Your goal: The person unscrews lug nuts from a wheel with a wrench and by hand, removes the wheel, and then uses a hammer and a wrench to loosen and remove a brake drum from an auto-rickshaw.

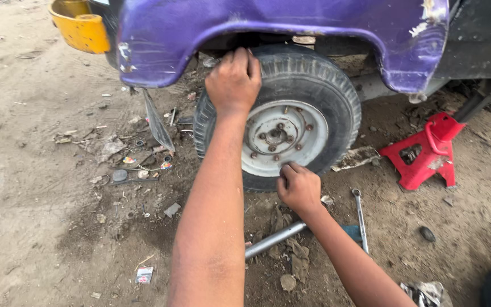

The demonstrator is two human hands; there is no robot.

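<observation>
- The wheel (279, 116) stands upright in the wheel arch of a purple body panel (268, 25), resting on the dirt ground (35, 187); its tyre is black and worn, its rim (284, 136) pale grey with a ring of studs around the hub.
- The left hand (234, 79) sits at about 11 o'clock on the tyre, fingers curled together over the top of the tread, just under the arch edge; it grips the rubber.
- The right hand (298, 187) is at about 6 o'clock on the wheel, fingers bent and closed against the lower tyre wall where it meets the rim; whether it pinches anything small I cannot tell.
- A grey pipe (274, 239) lies on the ground below the right hand, running from 8 to 2 o'clock, partly hidden by the forearm.
- A slim wrench (361, 219) lies just right of that forearm, pointing roughly 12 to 6.
- A red jack stand (427, 153) stands at 3 o'clock from the wheel, well apart from it, under the dark underbody.
- A yellow part (78, 23) shows at the top left, beside the panel.
- Scraps, stones and small bits of litter (137, 162) lie at 9 o'clock from the wheel.
</observation>
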